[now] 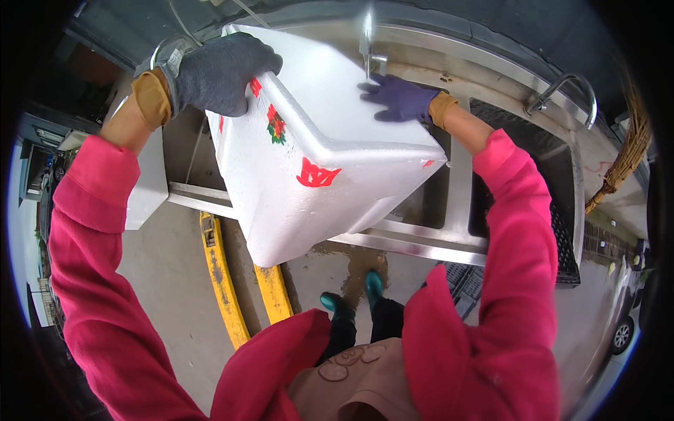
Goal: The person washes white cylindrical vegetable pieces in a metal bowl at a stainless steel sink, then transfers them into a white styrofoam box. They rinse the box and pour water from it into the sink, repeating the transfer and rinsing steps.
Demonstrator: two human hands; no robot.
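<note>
A white foam box [281,193] with red and green printed marks is tilted over a metal sink [428,241], its open side facing up and away. My left hand [228,74], in a dark grey glove, has its fingers wrapped over the box's upper left rim. My right hand [400,98], in a purple glove, lies with fingers spread against the box's inner side near the far right edge. Just beyond that hand, a faucet [366,45] points down, with what looks like water running from it. The box hides part of the sink.
Another curved faucet [593,105] stands over the right basin [562,165]. A straw broom [625,154] leans at the far right. Yellow forks [223,288] of a pallet jack lie on the wet floor, left of my green boots [337,303]. A black crate [460,284] sits below the sink.
</note>
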